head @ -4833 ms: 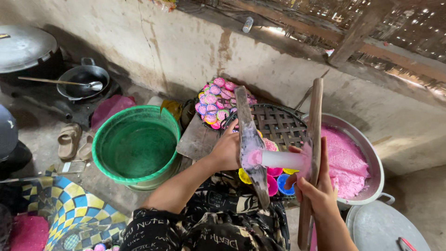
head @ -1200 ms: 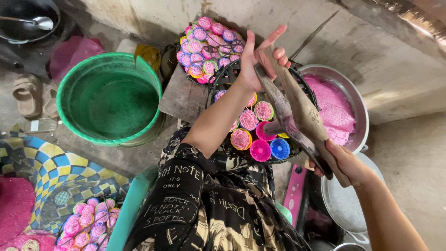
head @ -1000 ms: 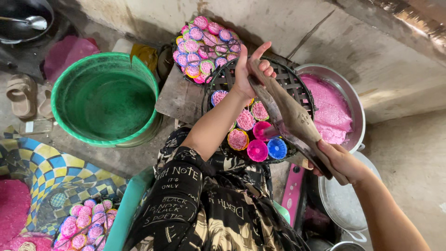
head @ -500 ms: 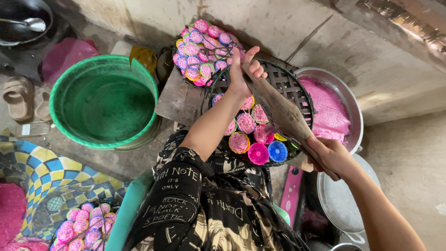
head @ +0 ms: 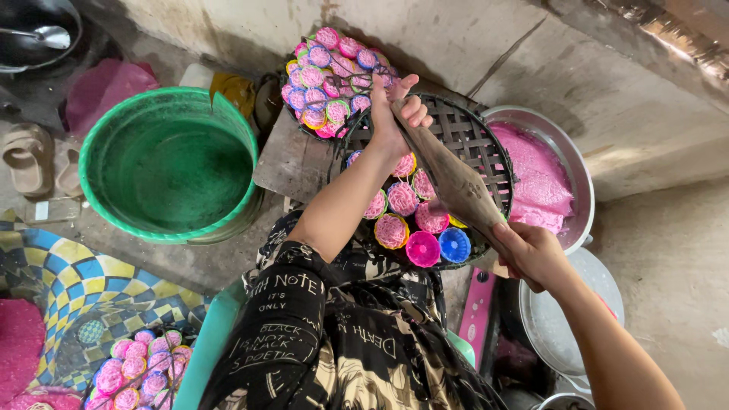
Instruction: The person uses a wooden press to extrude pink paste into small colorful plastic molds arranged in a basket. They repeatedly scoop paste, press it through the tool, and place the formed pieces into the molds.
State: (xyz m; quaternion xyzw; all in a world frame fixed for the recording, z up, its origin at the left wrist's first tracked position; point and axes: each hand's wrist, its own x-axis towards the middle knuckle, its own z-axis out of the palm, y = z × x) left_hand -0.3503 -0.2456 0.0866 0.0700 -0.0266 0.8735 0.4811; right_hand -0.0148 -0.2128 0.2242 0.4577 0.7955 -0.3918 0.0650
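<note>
My left hand (head: 399,114) grips the far end of a long wooden press (head: 449,178) held over a dark woven round tray (head: 474,133). My right hand (head: 531,254) grips the near end of the same press. Under the press, on the tray, sit several small coloured cups with pink noodle nests (head: 402,199); two cups, a pink one (head: 423,248) and a blue one (head: 454,244), show no noodles. To the right stands a metal basin of pink dough (head: 541,182).
A green plastic tub (head: 167,163) stands at the left. A basket of filled cups (head: 334,61) lies behind the tray. At the lower left sit a checkered woven basket (head: 68,281) and more filled cups (head: 137,372). A metal lid (head: 566,319) lies at the right.
The press has swung down and away over the tray. My left hand, with spread fingers a second ago, has closed on its far end. Earlier the press was held upright.
</note>
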